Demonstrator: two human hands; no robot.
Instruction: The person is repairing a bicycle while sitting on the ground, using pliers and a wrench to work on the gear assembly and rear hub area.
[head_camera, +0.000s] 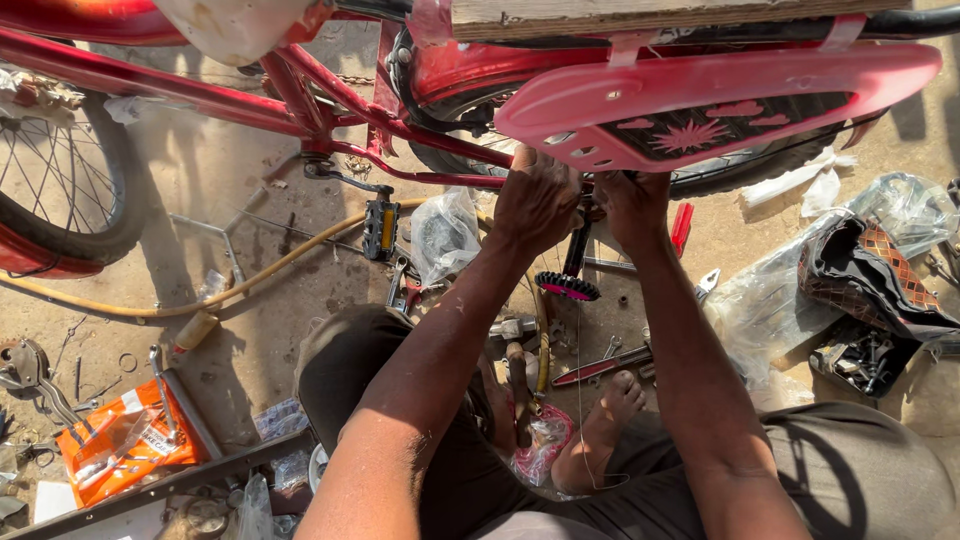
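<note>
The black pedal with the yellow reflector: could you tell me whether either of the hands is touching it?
Apart. The head view shows the pedal hanging left of both hands, with bare ground between it and the left hand.

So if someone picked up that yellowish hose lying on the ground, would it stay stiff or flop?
The yellowish hose would probably flop: it already lies in a loose curve across the dirt floor. It looks thin, so likely light. Being round, it may roll slightly if nudged.
</note>
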